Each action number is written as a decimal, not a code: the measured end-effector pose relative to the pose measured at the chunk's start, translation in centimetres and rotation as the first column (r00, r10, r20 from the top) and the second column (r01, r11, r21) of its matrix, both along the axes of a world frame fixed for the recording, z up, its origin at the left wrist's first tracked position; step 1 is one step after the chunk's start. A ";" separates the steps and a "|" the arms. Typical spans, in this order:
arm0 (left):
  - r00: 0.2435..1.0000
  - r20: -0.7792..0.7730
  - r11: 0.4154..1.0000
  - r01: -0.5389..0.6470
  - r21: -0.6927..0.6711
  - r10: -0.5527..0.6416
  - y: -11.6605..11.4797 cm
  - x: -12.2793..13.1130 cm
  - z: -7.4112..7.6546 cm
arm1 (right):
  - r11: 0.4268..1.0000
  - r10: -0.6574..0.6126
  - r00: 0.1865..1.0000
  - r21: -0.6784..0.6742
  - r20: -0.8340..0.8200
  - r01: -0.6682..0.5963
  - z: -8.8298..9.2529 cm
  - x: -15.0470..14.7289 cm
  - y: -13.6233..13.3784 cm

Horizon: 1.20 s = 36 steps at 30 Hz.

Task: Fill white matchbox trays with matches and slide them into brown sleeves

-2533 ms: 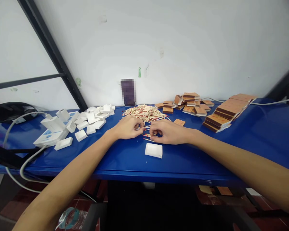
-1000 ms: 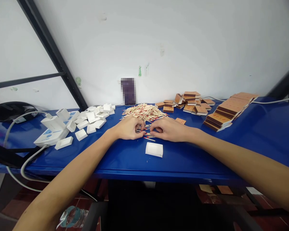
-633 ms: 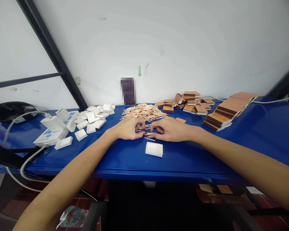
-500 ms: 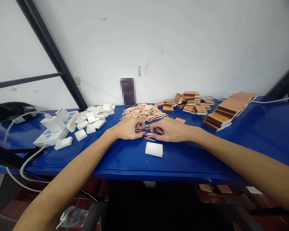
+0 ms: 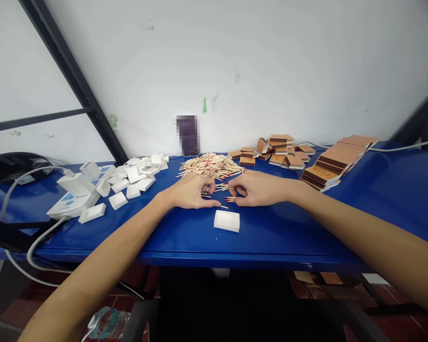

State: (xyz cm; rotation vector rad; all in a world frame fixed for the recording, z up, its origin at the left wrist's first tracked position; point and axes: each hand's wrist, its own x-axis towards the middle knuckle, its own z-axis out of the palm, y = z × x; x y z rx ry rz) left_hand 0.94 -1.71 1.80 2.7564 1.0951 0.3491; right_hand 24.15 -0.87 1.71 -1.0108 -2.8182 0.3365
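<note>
My right hand is closed on a few matches, their red heads poking out to the left. Left of it, my left hand rests at the table with thumb and fingertips apart, its thumb beside a loose match. A few more loose matches lie between and behind the hands. Just beyond is a large heap of matches. Nearer the table's front edge sits a white inner tray, with no matches visible in it.
Many white trays are piled at the left, beside a white power adapter with cables. Brown matchboxes lie at the back right, with stacked ones further right. A blurred dark upright object leans on the wall.
My right hand has moved slightly right, away from my left hand, with matches now showing at its fingertips. The gap between my left thumb and fingers has widened. The view shifted slightly.
</note>
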 end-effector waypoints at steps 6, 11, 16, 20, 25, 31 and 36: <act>1.000 0.005 1.000 0.014 0.016 -0.014 0.4 -0.1 -0.3 | 0.991 0.032 0.999 -0.133 0.034 -0.028 1.2 0.9 -0.3; 1.000 -0.004 0.999 0.007 0.053 -0.007 0.7 -0.1 -0.9 | 0.995 0.056 0.997 -0.077 -0.045 -0.059 0.4 0.1 -0.5; 0.999 0.021 0.998 0.029 0.055 -0.030 0.9 -0.1 -1.0 | 0.993 0.086 0.986 -0.067 -0.144 -0.096 -0.8 -0.9 -0.8; 0.997 0.079 0.998 -0.005 0.058 0.000 1.1 -1.1 -0.2 | 0.997 0.074 0.976 0.046 -0.207 -0.066 -1.3 -1.0 -0.4; 0.999 0.049 1.000 -0.016 -0.023 0.017 1.4 -2.6 0.5 | 0.993 0.066 0.982 0.111 -0.177 -0.046 -1.8 -0.9 0.4; 1.000 0.016 0.990 0.012 -0.143 -0.010 1.5 -2.6 0.4 | 0.996 0.079 0.981 0.065 -0.176 -0.069 -2.2 -0.9 0.5; 1.000 0.031 0.986 0.003 -0.168 0.003 1.5 -2.2 0.3 | 0.995 0.086 0.981 0.064 -0.175 -0.076 -2.5 -1.1 0.6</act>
